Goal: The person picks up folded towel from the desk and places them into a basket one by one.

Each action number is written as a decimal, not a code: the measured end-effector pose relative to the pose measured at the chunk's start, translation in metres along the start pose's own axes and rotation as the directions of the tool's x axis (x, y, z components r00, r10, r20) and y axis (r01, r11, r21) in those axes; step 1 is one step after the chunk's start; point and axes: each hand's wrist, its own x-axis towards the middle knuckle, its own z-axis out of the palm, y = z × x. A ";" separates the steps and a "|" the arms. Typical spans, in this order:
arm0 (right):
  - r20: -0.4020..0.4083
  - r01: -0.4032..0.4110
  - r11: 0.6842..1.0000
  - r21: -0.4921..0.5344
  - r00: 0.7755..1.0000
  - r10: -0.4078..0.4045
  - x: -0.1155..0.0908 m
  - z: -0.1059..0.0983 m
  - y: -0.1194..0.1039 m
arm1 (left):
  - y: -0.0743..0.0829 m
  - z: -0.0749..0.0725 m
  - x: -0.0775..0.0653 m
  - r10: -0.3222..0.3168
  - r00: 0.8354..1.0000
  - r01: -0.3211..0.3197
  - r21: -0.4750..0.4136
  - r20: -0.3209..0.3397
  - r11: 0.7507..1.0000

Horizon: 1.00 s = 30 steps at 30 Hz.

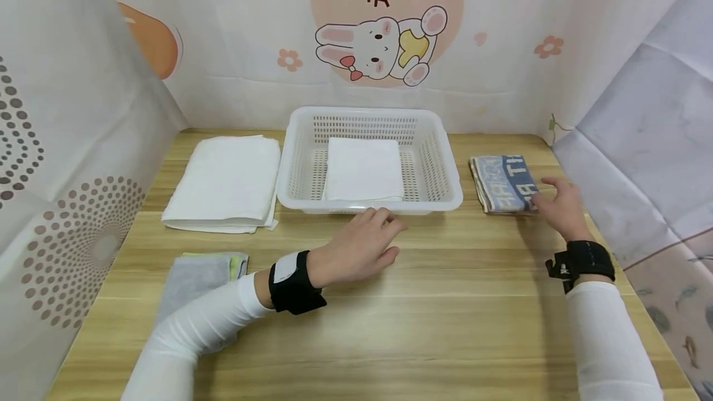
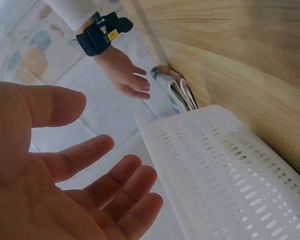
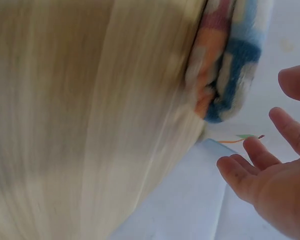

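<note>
My left hand (image 1: 362,249) hovers in front of the white plastic basket (image 1: 298,204), its fingers relaxed and nothing in them. Inside the basket lies a folded white towel (image 1: 364,169). At the right, my right hand (image 1: 561,208) is beside a folded blue and beige patterned towel (image 1: 501,183). In the right wrist view the fingers (image 3: 262,155) are loosely spread, with a gap between them and the folded end of the patterned towel (image 3: 240,55). The left wrist view shows the left palm (image 2: 45,195) turned toward the camera, with thumb and fingers apart.
A larger folded white towel (image 1: 225,181) lies left of the basket. Nearer, a grey towel (image 1: 192,283) with a yellow-green edge is partly under the left forearm. The wooden table (image 1: 434,327) ends at a printed cloth backdrop (image 1: 234,30) behind and at both sides.
</note>
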 end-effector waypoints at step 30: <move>0.070 -0.157 0.980 -0.124 0.984 0.166 0.021 0.004 0.010 | 0.001 -0.001 -0.001 -0.028 0.998 0.028 -0.006 0.058 1.000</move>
